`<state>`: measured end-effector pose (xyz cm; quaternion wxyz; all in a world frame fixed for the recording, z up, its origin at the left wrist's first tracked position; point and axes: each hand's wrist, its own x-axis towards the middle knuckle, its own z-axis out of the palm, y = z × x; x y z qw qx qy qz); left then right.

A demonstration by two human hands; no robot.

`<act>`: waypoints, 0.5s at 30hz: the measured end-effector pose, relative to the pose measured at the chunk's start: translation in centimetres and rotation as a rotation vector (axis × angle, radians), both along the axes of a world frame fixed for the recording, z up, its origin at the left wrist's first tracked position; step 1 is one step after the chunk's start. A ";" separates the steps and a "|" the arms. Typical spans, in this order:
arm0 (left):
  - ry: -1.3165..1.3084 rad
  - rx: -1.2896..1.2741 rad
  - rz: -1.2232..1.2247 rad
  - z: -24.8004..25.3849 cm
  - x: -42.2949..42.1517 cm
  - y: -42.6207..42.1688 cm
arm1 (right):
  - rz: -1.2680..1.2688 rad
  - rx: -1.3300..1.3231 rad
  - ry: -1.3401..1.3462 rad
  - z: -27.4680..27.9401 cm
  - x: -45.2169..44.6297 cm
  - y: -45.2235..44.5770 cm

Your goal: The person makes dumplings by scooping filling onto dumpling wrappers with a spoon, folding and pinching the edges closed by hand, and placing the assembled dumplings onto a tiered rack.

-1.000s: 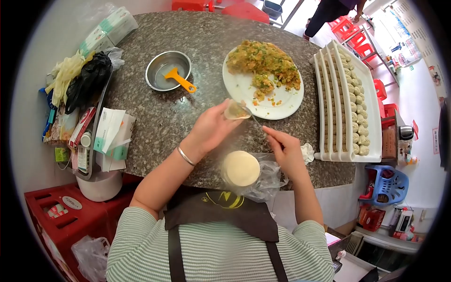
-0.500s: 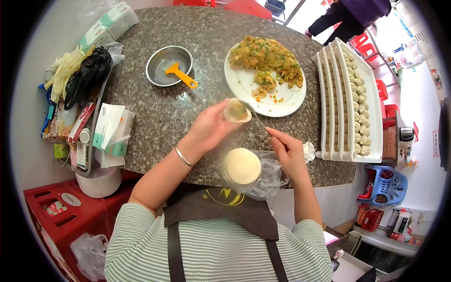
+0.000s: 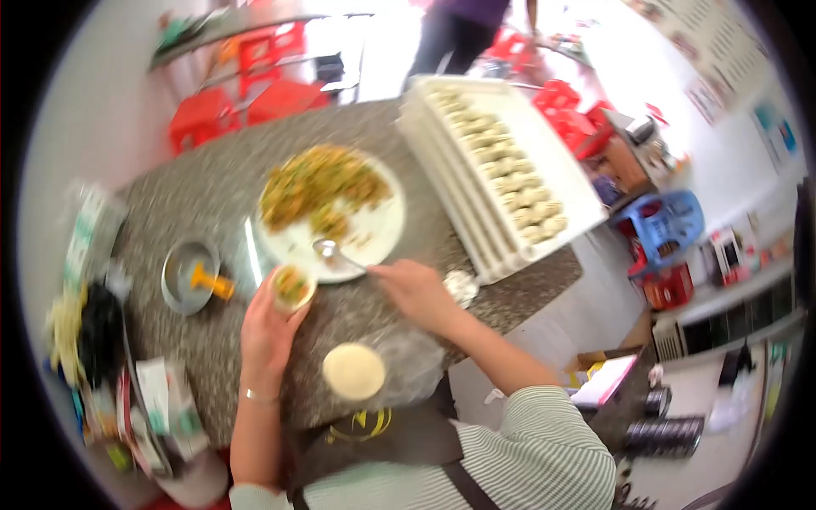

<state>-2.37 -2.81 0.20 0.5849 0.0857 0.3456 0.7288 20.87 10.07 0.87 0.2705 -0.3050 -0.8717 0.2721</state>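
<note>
My left hand [image 3: 268, 333] cups a round dough wrapper [image 3: 308, 299] with chopped orange and green filling inside. In my right hand [image 3: 418, 293] is a metal spoon [image 3: 326, 248], its bowl over the near edge of the filling plate. That white plate [image 3: 387, 242] carries a heap of chopped vegetable filling [image 3: 319, 187]. A stack of flat dough wrappers [image 3: 354, 371] lies near the table's front edge, on a clear plastic bag [image 3: 408, 361]. The view is somewhat blurred by motion.
Stacked white trays [image 3: 561, 212] with rows of filled buns [image 3: 510, 170] stand at the right. A metal bowl [image 3: 176, 276] with an orange-handled scraper [image 3: 212, 281] sits at the left. Crumpled tissue [image 3: 461, 287] lies beside the trays. A person [image 3: 459, 38] stands behind the table.
The camera view has turned right and tilted, so the table looks shifted left. The spoon has left the wrapper for the plate's edge. More filling now shows in the wrapper.
</note>
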 end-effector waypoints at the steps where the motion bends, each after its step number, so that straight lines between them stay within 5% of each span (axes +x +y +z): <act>1: 0.011 0.049 -0.058 0.2 0.5 0.6 | -0.042 0.030 0.009 -1.0 -0.1 0.9; 3: 0.344 0.013 -0.076 1.0 1.1 1.4 | -0.096 0.070 0.027 -1.5 -0.3 2.7; 5: 0.442 0.043 -0.067 1.6 1.7 2.8 | -0.052 0.263 0.073 -2.4 -1.6 3.0; 7: 0.469 0.051 -0.027 2.3 2.2 3.5 | 0.007 0.189 0.149 -1.0 -3.3 2.8; 12: 0.494 0.133 0.099 2.1 2.4 4.1 | 0.083 -0.511 0.381 2.4 -6.8 1.9; 15: 0.638 0.156 0.178 1.3 2.2 3.7 | 0.106 -0.586 0.446 1.2 -7.9 2.3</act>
